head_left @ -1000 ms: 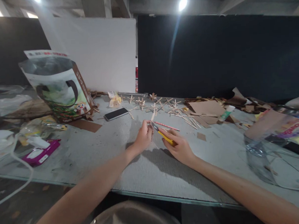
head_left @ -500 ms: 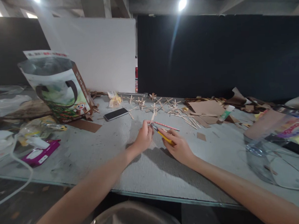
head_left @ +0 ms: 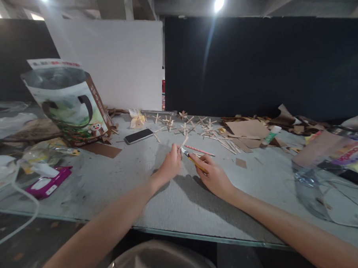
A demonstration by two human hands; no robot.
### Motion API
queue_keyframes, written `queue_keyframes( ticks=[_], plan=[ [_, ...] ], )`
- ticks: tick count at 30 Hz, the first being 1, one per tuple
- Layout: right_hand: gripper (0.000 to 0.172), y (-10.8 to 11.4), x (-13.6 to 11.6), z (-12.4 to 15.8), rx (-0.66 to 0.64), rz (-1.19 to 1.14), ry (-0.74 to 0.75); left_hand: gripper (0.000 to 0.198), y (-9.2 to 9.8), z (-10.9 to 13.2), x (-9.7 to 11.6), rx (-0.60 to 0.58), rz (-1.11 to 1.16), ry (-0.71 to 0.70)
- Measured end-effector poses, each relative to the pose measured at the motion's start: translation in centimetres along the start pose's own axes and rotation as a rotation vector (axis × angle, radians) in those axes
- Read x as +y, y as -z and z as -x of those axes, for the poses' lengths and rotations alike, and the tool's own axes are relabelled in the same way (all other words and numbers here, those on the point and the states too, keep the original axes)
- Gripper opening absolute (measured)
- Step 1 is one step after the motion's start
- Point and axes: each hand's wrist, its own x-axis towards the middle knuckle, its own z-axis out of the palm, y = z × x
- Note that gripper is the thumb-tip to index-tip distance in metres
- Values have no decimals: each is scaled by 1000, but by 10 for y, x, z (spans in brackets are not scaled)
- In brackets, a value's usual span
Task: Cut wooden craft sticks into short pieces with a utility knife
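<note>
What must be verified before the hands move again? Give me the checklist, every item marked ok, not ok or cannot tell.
1. Knife in hand: ok. The right hand grips the yellow-handled knife.
2. Strip held: ok. The left hand pinches a thin pale strip.
3. Left fingers well away from the blade: not ok. It sits right beside them.
4. Cutting edge facing away from those fingers: cannot tell. Too small to make out.
5. Phone apart from both hands: ok. It lies beyond the left hand, off to the left.
</note>
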Motion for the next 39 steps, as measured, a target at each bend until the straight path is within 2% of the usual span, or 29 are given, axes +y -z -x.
queue_keyframes(
  ticks=[7, 12, 18, 28, 32, 39],
  plan=[
    [57, 4, -1, -1, -54, 55, -44, 15, 8, -4, 2, -85, -216, 82],
    [57, 2, 2, -1, -78, 59, -75, 20, 14, -9, -10, -133, -279, 76],
    [59, -2, 6, -3, -94, 30, -94, 20, 13, -13, -18, -105, -236, 69],
    [57, 1, 2, -6, -129, -33, -117, 16, 13, -14, -7, 3, -100, 81],
    [55, 2, 1, -6, -119, -62, -105, 23, 14, -14, -3, -7, -62, 101],
    [51, 1, 0, -6, -93, -101, -87, 22, 14, -14, -5, 13, 52, 10]
  ],
)
